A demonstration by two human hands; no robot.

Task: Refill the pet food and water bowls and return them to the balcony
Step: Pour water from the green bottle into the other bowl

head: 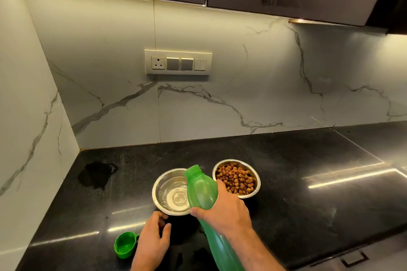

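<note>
Two steel bowls stood side by side on the black table (286,182), near the marble backsplash. Food bowl (236,178) on the right was already heaped with brown kibble, so that half of the refill looked done. Water bowl (172,191) on the left held only a shallow pool of clear water over its base, well below the rim (whether water was running from the spout at that instant could not be told). Right hand (224,209) had its grip clamped round the middle of the green bottle (201,191), which was tilted with its open mouth above the far rim of the water bowl. Left hand (154,242) lay on the table just in front of the water bowl, fingers loosely curled and holding nothing, fingertips close to the bowl's near wall; contact uncertain. Green cap (123,245) lay open side up on the table, left of that hand. Dark wet patch (95,175) showed further left. Judged remaining: more water, capping the bottle, and carrying both bowls to the balcony, which was not in view.
</note>
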